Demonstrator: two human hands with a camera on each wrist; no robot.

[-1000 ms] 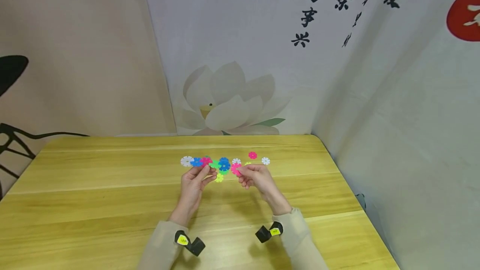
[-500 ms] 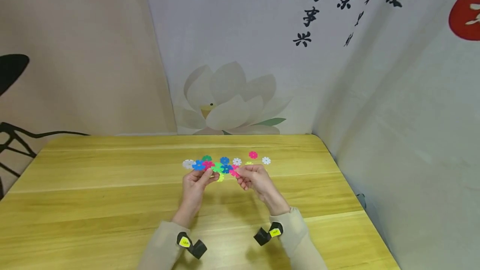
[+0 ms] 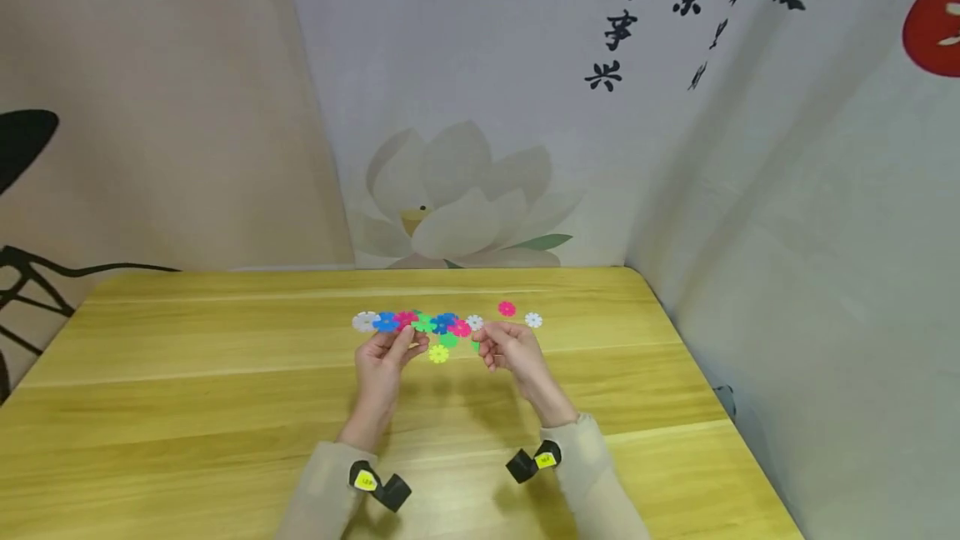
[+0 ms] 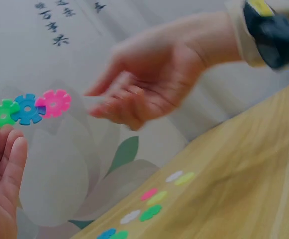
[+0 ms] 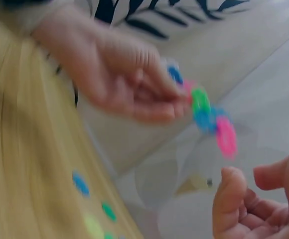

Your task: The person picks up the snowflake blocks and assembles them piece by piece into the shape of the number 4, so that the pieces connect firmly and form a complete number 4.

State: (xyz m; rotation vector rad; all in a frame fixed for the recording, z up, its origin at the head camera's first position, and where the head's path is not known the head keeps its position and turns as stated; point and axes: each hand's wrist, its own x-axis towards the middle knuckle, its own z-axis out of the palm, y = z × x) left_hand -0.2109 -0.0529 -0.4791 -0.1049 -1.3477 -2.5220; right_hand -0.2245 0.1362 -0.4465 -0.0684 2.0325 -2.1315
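Note:
A row of linked notched discs, white, blue, pink, green, blue and pink, is in the air. My left hand (image 3: 378, 377) pinches it near the middle, by the green disc (image 4: 4, 113); the left wrist view shows this hand (image 4: 2, 184) at the left edge. At the row's right end is the pink disc (image 4: 56, 103). Beside it, apart from it, my right hand (image 3: 517, 361) holds nothing. In the right wrist view its thumb and forefinger are spread, the other fingers (image 5: 254, 211) loosely bent. The row (image 5: 201, 101) looks blurred there.
Loose discs lie on the wooden table (image 3: 225, 407) beyond and below the hands, among them a yellow one (image 3: 438, 353), a pink one (image 3: 507, 308) and a white one (image 3: 533, 320). Behind the table hangs a cloth (image 3: 465, 40) with a printed flower and characters.
My right hand has let go of the pink end disc, and a gap now shows between them. My left hand has shifted slightly left and up with the row.

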